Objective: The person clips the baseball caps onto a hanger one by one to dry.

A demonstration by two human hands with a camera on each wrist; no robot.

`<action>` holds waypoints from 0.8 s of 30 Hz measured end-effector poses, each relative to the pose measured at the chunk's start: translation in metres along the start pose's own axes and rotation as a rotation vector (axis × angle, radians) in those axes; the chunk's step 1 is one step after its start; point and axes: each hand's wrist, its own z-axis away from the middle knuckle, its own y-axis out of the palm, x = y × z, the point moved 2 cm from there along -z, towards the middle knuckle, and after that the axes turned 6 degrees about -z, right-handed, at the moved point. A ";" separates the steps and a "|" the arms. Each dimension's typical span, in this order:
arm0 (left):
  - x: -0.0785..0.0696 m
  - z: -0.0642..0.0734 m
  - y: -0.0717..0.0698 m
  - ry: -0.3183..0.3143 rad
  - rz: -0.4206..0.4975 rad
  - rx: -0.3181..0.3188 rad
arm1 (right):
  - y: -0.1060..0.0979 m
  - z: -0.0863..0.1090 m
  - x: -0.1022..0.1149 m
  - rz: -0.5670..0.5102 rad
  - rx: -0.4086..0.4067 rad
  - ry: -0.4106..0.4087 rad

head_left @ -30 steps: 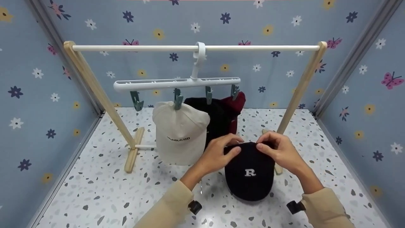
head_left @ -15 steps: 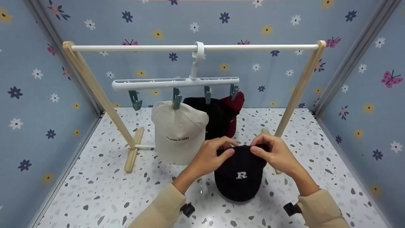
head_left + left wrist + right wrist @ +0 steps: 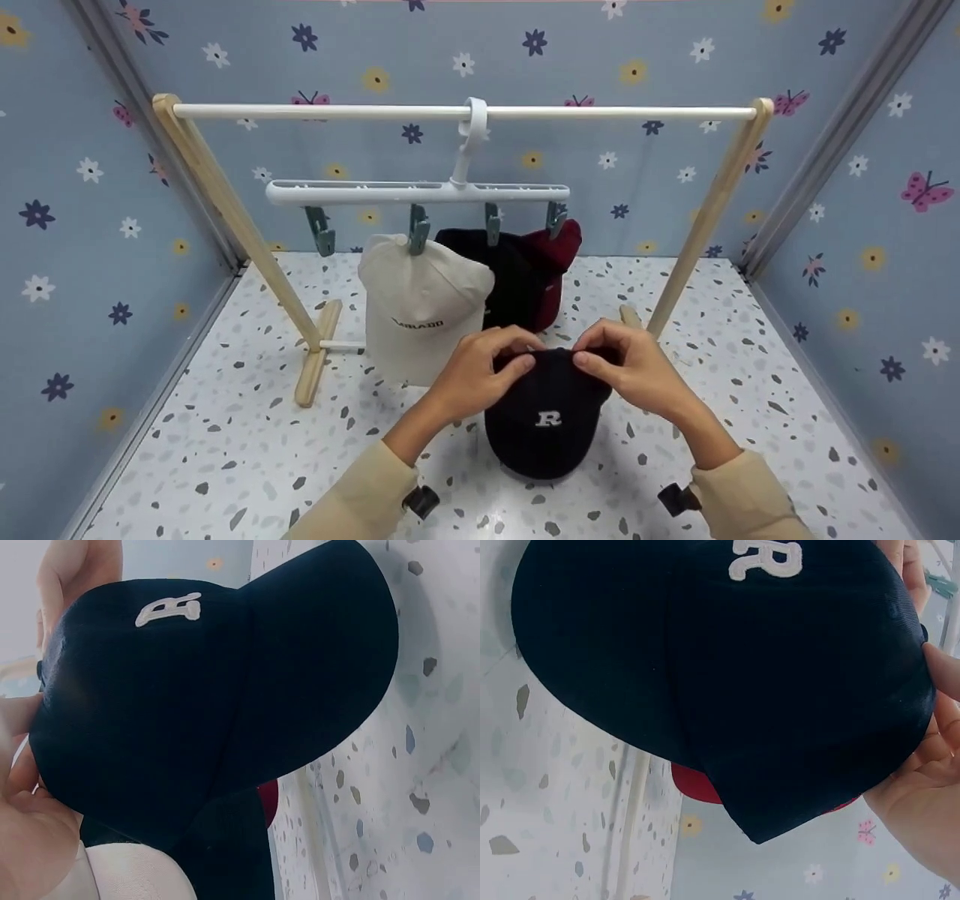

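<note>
A dark baseball cap (image 3: 546, 442) with a white letter R hangs brim down between my two hands, over the front of the floor. My left hand (image 3: 480, 371) pinches the top of its crown on the left, thumb in front. On the right of the crown, my right hand (image 3: 634, 367) pinches it the same way. Both wrist views show the cap (image 3: 150, 705) with fingers at its top edge. Behind it, a cream cap (image 3: 427, 300), a black cap (image 3: 510, 277) and a dark red cap (image 3: 559, 247) hang from green clips on a white hanger (image 3: 360, 193).
The hanger hooks over the white rail (image 3: 615, 112) of a wooden stand, with a left leg (image 3: 240, 225) and a right leg (image 3: 709, 217). A green clip (image 3: 321, 231) at the hanger's left end holds nothing. Flowered walls enclose the speckled floor (image 3: 225, 435).
Both hands have moved left and slightly down, carrying the dark cap with them, closer to the cream cap. The hanging caps have stayed on their clips.
</note>
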 end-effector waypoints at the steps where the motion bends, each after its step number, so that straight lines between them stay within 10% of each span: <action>1: 0.000 0.001 -0.002 -0.002 -0.003 0.003 | 0.002 0.000 0.001 0.000 0.004 -0.003; 24: -0.002 0.023 -0.039 0.018 0.013 0.006 | 0.031 -0.012 0.023 0.040 0.068 -0.026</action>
